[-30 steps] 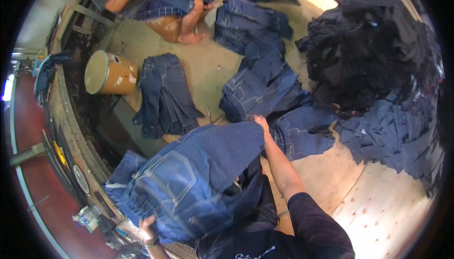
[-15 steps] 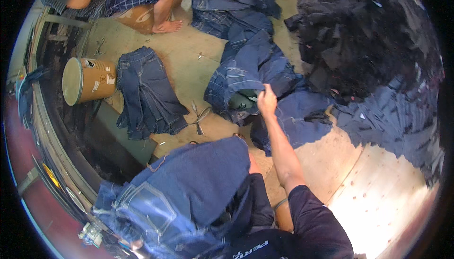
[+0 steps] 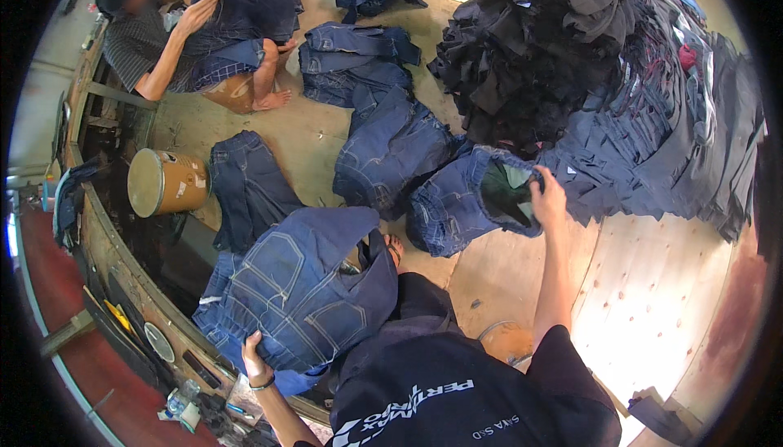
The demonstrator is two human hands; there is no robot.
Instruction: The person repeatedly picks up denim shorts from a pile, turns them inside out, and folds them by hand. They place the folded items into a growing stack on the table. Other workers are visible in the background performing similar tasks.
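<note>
Since half a second earlier, your right hand (image 3: 548,202) had swung farther right, drawing the denim garment (image 3: 449,206) sideways so its open waistband stood by the grey-black cloth pile (image 3: 522,55), just right of the other floor denim (image 3: 391,153). Your right fingers were curled closed over that waistband's rim, while your left hand (image 3: 257,361) pinched the lower edge of the blue jeans (image 3: 302,284) across your lap, some fingertips hidden. Pale lettering crossed your black shirt (image 3: 489,398), and small labels marked the brown drum (image 3: 171,182).
</note>
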